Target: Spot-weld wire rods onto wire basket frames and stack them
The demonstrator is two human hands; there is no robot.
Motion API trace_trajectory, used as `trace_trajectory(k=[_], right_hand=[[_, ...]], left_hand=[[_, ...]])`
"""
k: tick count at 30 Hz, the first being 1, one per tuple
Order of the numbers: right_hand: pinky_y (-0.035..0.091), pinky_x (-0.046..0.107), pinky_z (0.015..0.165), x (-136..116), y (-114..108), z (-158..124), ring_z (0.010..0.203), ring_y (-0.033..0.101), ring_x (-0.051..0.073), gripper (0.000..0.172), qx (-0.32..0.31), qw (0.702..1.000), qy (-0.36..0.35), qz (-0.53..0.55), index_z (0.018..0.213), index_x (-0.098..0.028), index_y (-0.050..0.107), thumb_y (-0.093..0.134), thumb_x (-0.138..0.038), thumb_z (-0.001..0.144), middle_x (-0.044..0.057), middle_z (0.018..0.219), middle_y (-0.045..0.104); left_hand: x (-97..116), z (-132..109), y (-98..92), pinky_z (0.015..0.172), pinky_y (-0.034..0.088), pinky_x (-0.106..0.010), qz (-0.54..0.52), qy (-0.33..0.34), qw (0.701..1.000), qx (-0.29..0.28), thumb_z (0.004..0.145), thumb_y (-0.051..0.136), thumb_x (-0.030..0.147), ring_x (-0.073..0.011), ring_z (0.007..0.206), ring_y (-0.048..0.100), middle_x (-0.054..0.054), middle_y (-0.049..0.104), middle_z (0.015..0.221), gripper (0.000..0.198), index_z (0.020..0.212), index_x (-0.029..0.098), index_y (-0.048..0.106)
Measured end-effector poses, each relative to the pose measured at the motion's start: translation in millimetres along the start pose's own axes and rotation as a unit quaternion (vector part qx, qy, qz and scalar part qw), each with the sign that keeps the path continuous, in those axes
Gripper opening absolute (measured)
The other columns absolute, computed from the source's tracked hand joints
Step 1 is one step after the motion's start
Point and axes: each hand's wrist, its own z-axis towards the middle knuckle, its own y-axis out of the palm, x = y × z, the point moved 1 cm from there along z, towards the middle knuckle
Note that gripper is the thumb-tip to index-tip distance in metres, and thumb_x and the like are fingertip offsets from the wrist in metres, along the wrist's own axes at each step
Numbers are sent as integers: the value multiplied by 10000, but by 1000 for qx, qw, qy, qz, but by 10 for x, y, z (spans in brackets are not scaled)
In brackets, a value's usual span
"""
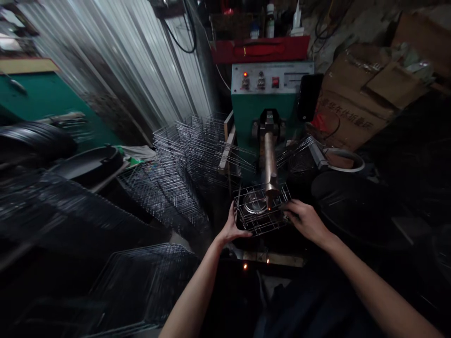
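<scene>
A small wire rack (pixel 261 230) with a round metal ring (pixel 254 212) on it sits under the copper-coloured electrode (pixel 270 162) of a green spot-welding machine (pixel 243 110). An orange glow shows at the electrode's tip, and two sparks are lower down. My left hand (pixel 230 230) grips the rack's left corner, thumb along the near edge and fingers up the side. At the right edge, my right hand (pixel 305 219) is closed with its fingertips on the rack; whether it also pinches a loose piece is too dark to tell.
Stacked wire racks (pixel 176 173) stand close on the left, with more wire racks (pixel 141 286) lower left. Cardboard boxes (pixel 355 94) are at the right behind a dark round object (pixel 348 202). A red shelf (pixel 260 49) with bottles is above the machine; a phone (pixel 309 97) hangs at its side.
</scene>
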Motion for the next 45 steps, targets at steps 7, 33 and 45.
trace_trajectory(k=[7, 33, 45], right_hand=[[524, 262, 524, -43, 101, -720, 592, 629, 158, 356, 94, 895, 263, 349, 911, -196, 566, 725, -504, 832, 38, 770, 691], [524, 403, 908, -330, 408, -664, 1032, 628, 279, 341, -59, 951, -159, -257, 1189, -150, 670, 553, -33, 891, 98, 1067, 735], [543, 424, 941, -192, 318, -650, 1089, 634, 261, 404, -34, 959, -166, -226, 1280, -156, 652, 493, -57, 922, 99, 1175, 730]], left_hand=[[-34, -201, -11, 1145, 346, -570, -5, -53, 998, 20, 496, 923, 322, -371, 1391, 404, -200, 303, 1547, 1282, 1516, 252, 150], [1240, -506, 813, 1191, 166, -612, 412, 95, 905, 55, 373, 916, 258, -442, 1244, 442, -95, 546, 1225, 1064, 1331, 233, 454], [1310, -374, 821, 1208, 175, -600, 415, 84, 904, 61, 402, 906, 301, -429, 1298, 433, -97, 547, 1240, 1048, 1328, 224, 421]])
